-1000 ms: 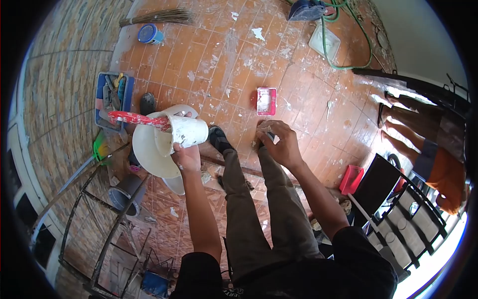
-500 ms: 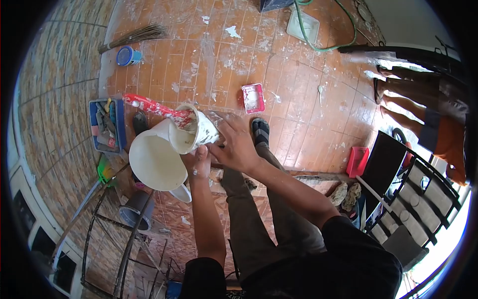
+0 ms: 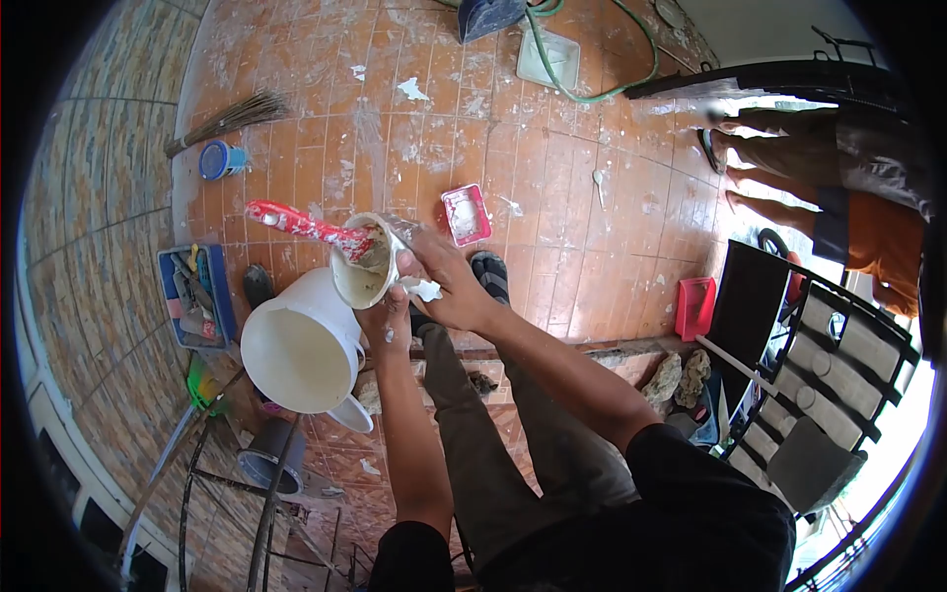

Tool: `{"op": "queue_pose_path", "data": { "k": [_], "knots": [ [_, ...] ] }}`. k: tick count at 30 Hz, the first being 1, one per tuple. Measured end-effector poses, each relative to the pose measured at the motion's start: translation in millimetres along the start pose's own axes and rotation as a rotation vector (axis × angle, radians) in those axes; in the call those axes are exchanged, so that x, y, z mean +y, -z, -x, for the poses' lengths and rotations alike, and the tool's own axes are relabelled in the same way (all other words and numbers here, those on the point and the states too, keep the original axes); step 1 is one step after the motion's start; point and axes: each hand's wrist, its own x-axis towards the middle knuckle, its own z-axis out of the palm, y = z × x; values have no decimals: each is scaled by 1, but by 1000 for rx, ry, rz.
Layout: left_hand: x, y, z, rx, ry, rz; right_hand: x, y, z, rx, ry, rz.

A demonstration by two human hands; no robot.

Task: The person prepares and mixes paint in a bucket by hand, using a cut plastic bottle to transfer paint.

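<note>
A white cup (image 3: 357,279), smeared inside with a pale coating, is tipped toward me between my two hands. My left hand (image 3: 388,318) closes around its lower near side, thumb up, with white smears on the skin. From the right, my right hand (image 3: 444,281) grips the cup's wall, and a small white flap (image 3: 424,289) sticks out by its fingers. Leaning in the cup is a red-handled tool (image 3: 311,225) streaked with white, its working end resting inside. Below and left, close to the cup, is a large white bucket (image 3: 296,360) with a pale inside.
White-spattered orange tiles hold a pink tray (image 3: 466,214), a blue tub (image 3: 222,160), a twig broom (image 3: 232,120) and a green hose (image 3: 651,49). A blue toolbox (image 3: 197,296) stands left, near a dark bucket (image 3: 271,456) and metal frame. Other people's legs (image 3: 779,158) show at right.
The cup has shifted away from the bucket's mouth, showing more of the bucket. A white flap now shows by my right fingers. The whole view has turned slightly.
</note>
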Motion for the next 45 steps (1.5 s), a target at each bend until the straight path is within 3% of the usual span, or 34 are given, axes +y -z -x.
{"op": "queue_pose_path", "data": {
  "k": [2,6,9,11,18,21,22,26,29,33,36,37,39,42,45],
  "knots": [
    [3,6,-3,-62,-2,-20,4,-2,-2,18,142,97],
    [17,-11,-8,-8,-49,-86,5,7,-4,-82,44,26],
    [31,-28,-12,-47,-24,-105,-2,1,-6,70,51,12],
    [31,-38,-11,-21,19,-149,-6,-2,-9,164,-54,-27],
    [15,-45,-24,71,-236,-145,-3,3,-21,217,-287,-154],
    [13,-31,-27,-10,-111,-97,2,6,-29,300,216,-137],
    [5,-18,-31,-32,-90,-52,1,6,-25,176,173,-282],
    [15,2,-43,-115,-52,-151,7,16,-26,9,252,-255],
    [17,-3,-56,-84,-161,-190,10,28,-38,-102,169,-186],
    [31,-20,-47,-7,-154,-55,6,23,-45,38,-20,-196],
    [22,-6,-56,-117,-183,-70,10,18,-48,110,26,-199],
    [23,-8,-58,-126,-188,-117,7,22,-48,85,-67,-187],
    [30,-23,-57,-63,-146,-180,15,28,-49,207,31,214],
    [26,-19,-61,-87,-121,-114,17,42,-51,171,285,262],
    [27,-9,-65,-251,-42,-14,-1,40,-41,-158,127,40]
  ]
}}
